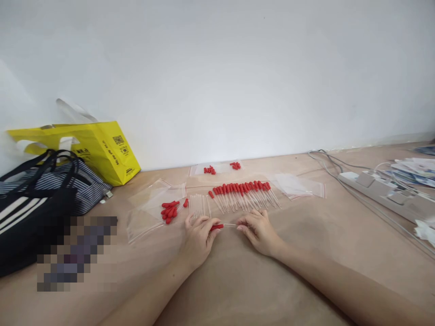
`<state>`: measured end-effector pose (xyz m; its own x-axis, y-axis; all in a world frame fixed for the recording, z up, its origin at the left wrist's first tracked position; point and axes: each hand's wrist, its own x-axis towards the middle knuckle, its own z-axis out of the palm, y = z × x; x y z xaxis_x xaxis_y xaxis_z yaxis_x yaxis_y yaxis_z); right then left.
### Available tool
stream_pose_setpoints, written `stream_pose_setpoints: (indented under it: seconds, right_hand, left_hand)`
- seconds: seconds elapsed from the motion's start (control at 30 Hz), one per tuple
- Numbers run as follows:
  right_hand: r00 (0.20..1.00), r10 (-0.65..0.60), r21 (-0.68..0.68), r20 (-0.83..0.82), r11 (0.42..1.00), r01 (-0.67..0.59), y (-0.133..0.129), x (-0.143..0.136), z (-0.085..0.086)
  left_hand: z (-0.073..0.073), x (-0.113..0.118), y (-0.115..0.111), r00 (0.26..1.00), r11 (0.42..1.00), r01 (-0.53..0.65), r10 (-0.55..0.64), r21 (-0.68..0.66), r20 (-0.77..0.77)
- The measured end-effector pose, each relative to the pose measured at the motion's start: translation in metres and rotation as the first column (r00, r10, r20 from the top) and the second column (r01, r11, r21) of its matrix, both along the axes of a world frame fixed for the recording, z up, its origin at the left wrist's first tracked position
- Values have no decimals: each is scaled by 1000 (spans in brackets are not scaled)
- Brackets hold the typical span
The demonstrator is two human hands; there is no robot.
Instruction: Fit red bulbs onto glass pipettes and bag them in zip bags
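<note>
My left hand (200, 235) pinches a red rubber bulb (217, 227) between thumb and fingers. From the bulb's open end a thin clear dropper tube (230, 225) runs to the right. Its other end is gripped by the closed fingertips of my right hand (257, 231). Just beyond my hands lies a row of droppers (243, 192), red bulbs away from me. Bare clear tubes (199, 206) lie side by side left of that row. A pile of loose red bulbs (170, 211) rests on a clear zip bag (144, 217) farther left.
Another clear bag (197, 171) with red bulbs sits by the wall. To the right are more clear bags (299, 186), a white power strip (384, 190) with cables and some papers (414, 170). A yellow bag (102, 154) and a dark striped bag (86, 185) stand left.
</note>
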<state>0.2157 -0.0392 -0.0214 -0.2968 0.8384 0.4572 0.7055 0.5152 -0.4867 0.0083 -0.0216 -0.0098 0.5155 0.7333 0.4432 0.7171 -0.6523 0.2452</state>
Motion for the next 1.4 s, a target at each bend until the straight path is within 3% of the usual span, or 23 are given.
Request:
stream_pose_setpoints:
  seconds: [0.2,0.47,0.8,1.03,1.4]
  right_hand:
    - [1000,18,32,12,999,-19,-4,-4,2]
    - [996,83,102,25,991,-85,-10,-8,1]
    - [958,112,395,264,894,-213,-2,2,-2]
    - [980,144,336,134,924,-182,-7,-5,-1]
    - [978,173,302,112,932,-200,-5,-11,-3]
  left_hand:
    - [2,2,-2,1000,1000,19,-19,15,25]
    - [-4,7,-7,985,995,-40,54,-86,163]
    - [-2,7,-12,994,999,38,-35,-29,106]
    - [0,10,-18,989,998,52,-57,41,138]
    - [2,11,-18,990,996,84,-88,42,109]
